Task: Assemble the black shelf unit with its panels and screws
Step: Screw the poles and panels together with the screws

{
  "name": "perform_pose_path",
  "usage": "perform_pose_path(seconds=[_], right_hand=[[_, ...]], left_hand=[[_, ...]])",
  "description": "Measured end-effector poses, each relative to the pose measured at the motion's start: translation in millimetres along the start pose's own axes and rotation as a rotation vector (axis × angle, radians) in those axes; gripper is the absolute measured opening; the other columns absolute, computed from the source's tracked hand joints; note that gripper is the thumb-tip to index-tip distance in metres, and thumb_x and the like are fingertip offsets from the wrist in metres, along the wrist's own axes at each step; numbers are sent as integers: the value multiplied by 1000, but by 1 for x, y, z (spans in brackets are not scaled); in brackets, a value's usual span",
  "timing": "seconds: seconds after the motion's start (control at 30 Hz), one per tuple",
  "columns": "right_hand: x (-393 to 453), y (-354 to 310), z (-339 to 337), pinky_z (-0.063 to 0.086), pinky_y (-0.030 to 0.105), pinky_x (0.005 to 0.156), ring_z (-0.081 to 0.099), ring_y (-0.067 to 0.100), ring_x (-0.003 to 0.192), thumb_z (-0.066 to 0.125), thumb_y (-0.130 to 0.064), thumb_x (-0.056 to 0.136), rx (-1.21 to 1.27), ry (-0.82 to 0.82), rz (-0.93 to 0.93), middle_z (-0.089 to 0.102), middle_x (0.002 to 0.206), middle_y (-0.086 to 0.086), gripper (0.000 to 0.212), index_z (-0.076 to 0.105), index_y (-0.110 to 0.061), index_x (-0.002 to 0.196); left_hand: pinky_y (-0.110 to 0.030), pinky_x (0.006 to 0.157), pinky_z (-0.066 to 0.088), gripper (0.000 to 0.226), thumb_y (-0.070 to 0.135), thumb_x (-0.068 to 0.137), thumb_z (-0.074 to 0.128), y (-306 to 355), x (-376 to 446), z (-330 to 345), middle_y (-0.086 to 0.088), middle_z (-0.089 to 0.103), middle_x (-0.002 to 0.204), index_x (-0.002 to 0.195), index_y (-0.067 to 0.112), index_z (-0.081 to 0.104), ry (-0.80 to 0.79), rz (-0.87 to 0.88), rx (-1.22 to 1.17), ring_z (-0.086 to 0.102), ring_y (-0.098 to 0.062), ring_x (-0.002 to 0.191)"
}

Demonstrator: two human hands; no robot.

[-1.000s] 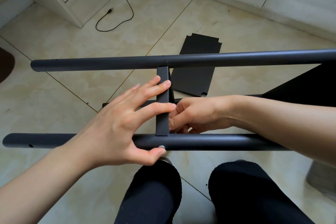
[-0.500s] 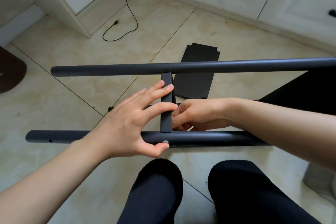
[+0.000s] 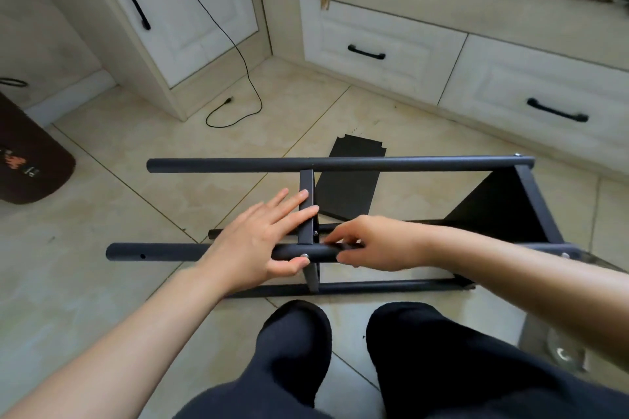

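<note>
I am keeping the frame (image 3: 340, 163) lying on its side on the floor (image 3: 119, 207), right in front of my knees, so that both long tubes are running across me and the joints are facing up where I can reach them. A loose panel (image 3: 347, 194) is waiting flat on the tiles just behind it, near enough to pick up when its turn comes. I am steadying the near tube (image 3: 163, 251) with my left hand (image 3: 262, 238): the fingers are lying straight over the crossbar (image 3: 306, 211) to keep it square, while the thumb is hooking under the tube beside the screw (image 3: 304, 255). My right hand (image 3: 371, 241) is working on the other side of that joint, its grip closing to a pinch with curled fingertips, probably on a small nut or fastener, though it is too small for me to tell.
</note>
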State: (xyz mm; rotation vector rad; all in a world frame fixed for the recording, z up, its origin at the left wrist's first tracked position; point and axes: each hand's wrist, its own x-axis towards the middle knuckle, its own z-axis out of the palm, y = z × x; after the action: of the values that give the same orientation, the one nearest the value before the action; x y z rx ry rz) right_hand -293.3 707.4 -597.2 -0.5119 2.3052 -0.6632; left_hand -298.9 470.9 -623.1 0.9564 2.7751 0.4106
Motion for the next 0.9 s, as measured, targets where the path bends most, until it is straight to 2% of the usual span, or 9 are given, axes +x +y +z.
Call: perform_pose_path(seconds=[0.03, 0.1, 0.23, 0.3, 0.37, 0.5, 0.63, 0.77, 0.9], right_hand=[[-5, 0, 3, 48, 33, 89, 62, 20, 97, 54, -27, 98, -66, 53, 7, 65, 104, -4, 33, 57, -27, 131], [-12, 1, 7, 49, 39, 91, 60, 24, 103, 53, -26, 98, -124, 137, 24, 66, 113, 0, 37, 53, -29, 134], [-14, 1, 7, 49, 41, 93, 59, 24, 104, 50, -25, 100, -85, 187, 39, 65, 115, -1, 35, 55, -30, 135], [-13, 1, 8, 49, 37, 91, 58, 21, 101, 50, -23, 100, -51, 191, 37, 62, 108, -4, 32, 59, -28, 131], [-12, 1, 12, 45, 30, 84, 55, 16, 94, 52, -21, 100, -28, 200, 43, 58, 98, -10, 31, 60, -26, 129], [-14, 1, 19, 39, 23, 83, 54, 11, 91, 54, -21, 99, -34, 186, 42, 59, 101, -10, 31, 63, -25, 128], [-15, 1, 21, 39, 23, 82, 53, 10, 91, 54, -21, 99, -35, 195, 33, 61, 104, -8, 31, 63, -25, 129], [-14, 2, 19, 38, 21, 82, 52, 10, 88, 54, -21, 99, -32, 190, 31, 58, 100, -9, 31, 63, -25, 128], [-14, 2, 19, 37, 21, 81, 52, 9, 84, 54, -20, 99, 4, 193, 46, 58, 98, -9, 30, 63, -23, 128]], left_hand=[[-40, 126, 14, 76, 61, 92, 54, 5, -3, -1, 18, 4, 165, 156, 44, 17, 0, -75, -2, -2, -6, 154], [-37, 125, 12, 70, 61, 94, 52, 16, -10, -2, 13, 20, 163, 155, 44, 24, 54, -246, -38, 10, -12, 154], [-34, 118, 31, 48, 39, 96, 63, 35, -32, -4, -1, 49, 151, 142, 27, 54, 209, -419, -155, 38, -17, 145], [-22, 99, 42, 30, 26, 93, 68, 43, -45, -4, 4, 65, 126, 123, 21, 66, 364, -452, -236, 57, -15, 123], [-10, 82, 40, 14, 17, 90, 69, 51, -56, -1, 11, 68, 103, 103, 23, 70, 482, -528, -329, 61, -8, 101], [-11, 66, 43, 15, 13, 90, 69, 61, -62, 7, 6, 71, 85, 82, 25, 71, 618, -737, -675, 64, -8, 86], [-28, 75, 51, 17, 5, 91, 65, 66, -62, 11, 1, 72, 82, 82, 18, 71, 767, -878, -935, 66, -16, 86], [-36, 85, 55, 11, 3, 95, 61, 66, -55, 21, -12, 69, 83, 85, 4, 66, 705, -1065, -1270, 66, -27, 88], [-41, 93, 56, 18, 5, 97, 60, 66, -47, 19, -14, 61, 76, 81, 0, 59, 771, -1131, -1492, 67, -29, 83]])
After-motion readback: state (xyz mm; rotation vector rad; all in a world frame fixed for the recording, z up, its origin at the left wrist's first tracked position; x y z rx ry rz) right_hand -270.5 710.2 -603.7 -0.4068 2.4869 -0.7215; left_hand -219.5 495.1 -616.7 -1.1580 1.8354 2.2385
